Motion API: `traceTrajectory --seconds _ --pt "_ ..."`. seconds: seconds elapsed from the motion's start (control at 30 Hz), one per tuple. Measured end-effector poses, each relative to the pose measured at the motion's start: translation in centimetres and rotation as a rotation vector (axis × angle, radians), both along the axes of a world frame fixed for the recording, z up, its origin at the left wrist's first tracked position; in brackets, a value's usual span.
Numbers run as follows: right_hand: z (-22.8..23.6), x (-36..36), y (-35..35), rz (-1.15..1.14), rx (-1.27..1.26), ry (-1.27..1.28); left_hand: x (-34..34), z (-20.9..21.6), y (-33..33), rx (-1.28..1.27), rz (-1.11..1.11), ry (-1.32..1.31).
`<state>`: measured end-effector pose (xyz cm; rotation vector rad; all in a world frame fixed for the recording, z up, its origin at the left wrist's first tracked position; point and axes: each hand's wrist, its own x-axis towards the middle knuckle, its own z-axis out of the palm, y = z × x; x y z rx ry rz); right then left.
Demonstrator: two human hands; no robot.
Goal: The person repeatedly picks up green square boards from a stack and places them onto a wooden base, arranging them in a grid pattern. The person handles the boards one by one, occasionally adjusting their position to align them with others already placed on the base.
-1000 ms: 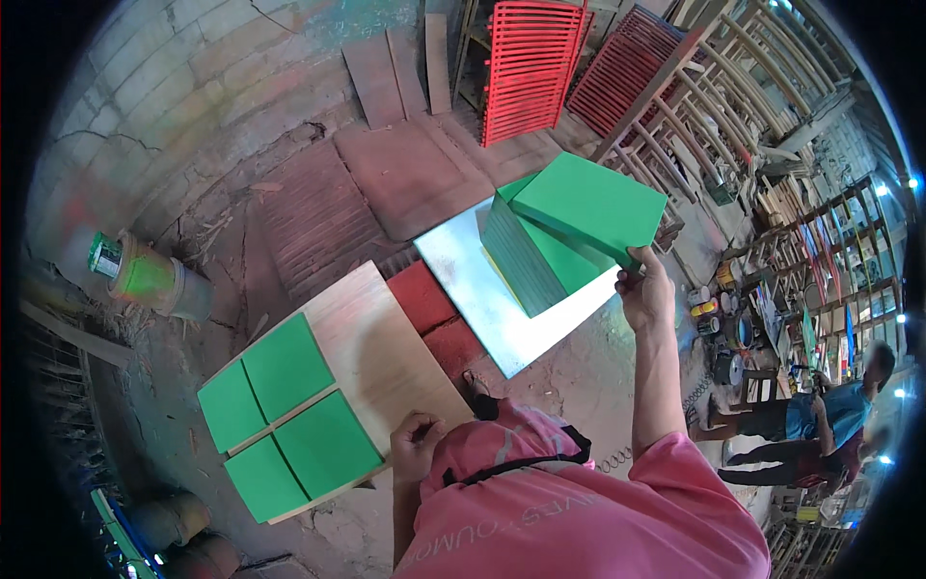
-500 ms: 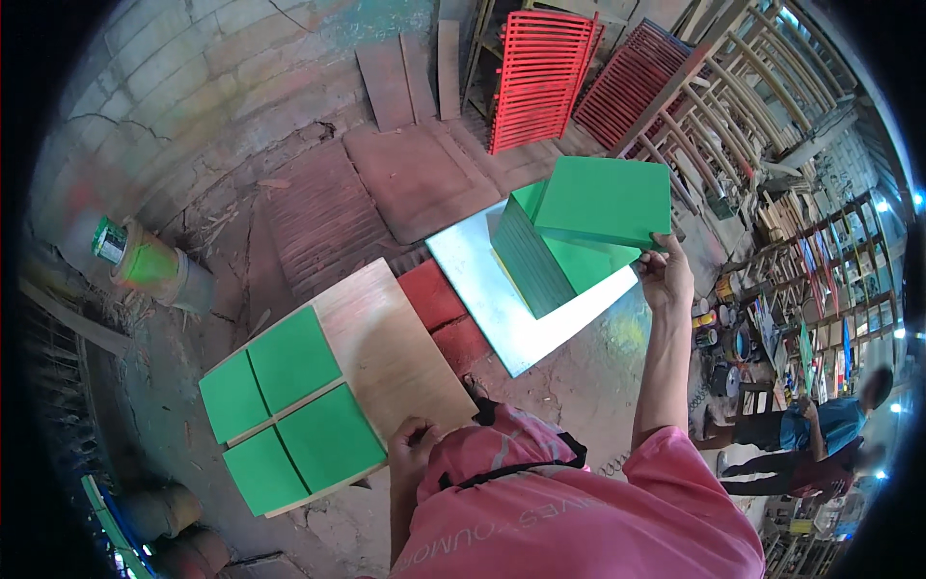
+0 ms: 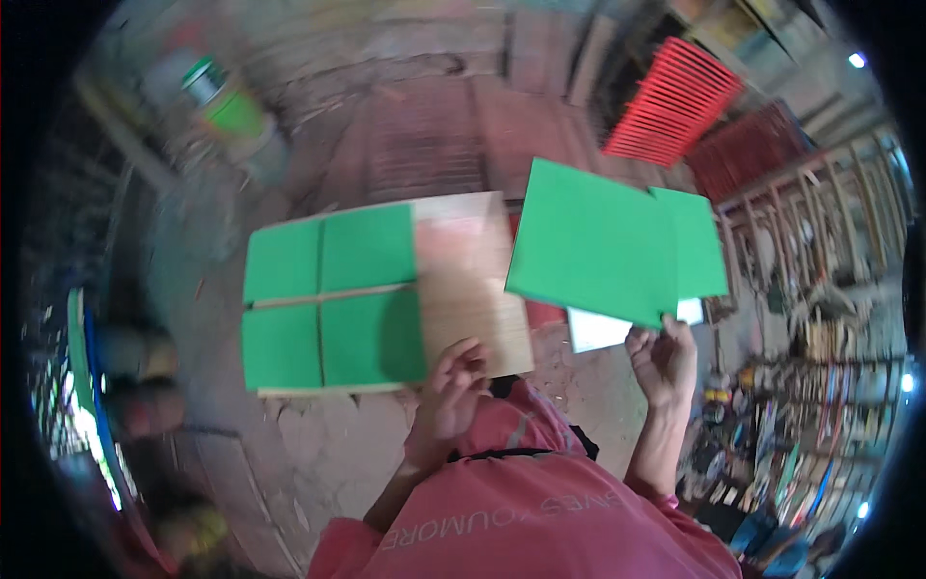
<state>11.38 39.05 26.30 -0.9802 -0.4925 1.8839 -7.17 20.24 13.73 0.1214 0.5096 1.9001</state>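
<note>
My right hand (image 3: 664, 359) grips one green rectangular panel (image 3: 593, 241) by its near edge, thumb and fingers pinching it. That panel is raised and tilted, partly covering the stack of green panels (image 3: 700, 241) behind it. Lower and to the left, my left hand (image 3: 451, 391) hovers by the near edge of a plywood board (image 3: 473, 280), its fingers loosely bent and holding nothing. Several green panels (image 3: 369, 246) lie flat in a grid on the board's left part, with narrow gaps between them. Bare wood shows on its right part.
Under the stack, a white board (image 3: 600, 330) shows only in part. A paint-stained bucket (image 3: 236, 116) with a can on top stands at the far left. Red slatted frames (image 3: 672, 101) lean at the back right, beside wooden racks (image 3: 820, 222).
My right hand has pulled the green panel off the stack and leftward, toward the plywood board. My left hand has lifted and its fingers have loosened. The whole view has turned.
</note>
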Motion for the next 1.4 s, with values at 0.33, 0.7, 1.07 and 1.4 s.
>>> traceTrajectory --seconds 0.33,0.7,1.07,1.4 --pt "-9.9 -3.5 -11.0 0.329 -0.297 0.003 2.6 -0.7 -5.6 -0.355 0.275 -0.126" --pt "-14.0 -1.7 -14.3 0.374 -0.15 0.015 2.4 -3.3 -6.6 -0.428 0.455 -0.17" --pt "-12.1 -2.8 -8.0 0.632 -0.052 -0.166 1.3 -2.2 -6.8 -0.44 0.459 -0.031" --pt "-11.8 -5.1 -4.7 0.64 -0.001 -0.321 1.7 -5.3 -5.0 -0.46 0.488 0.067"
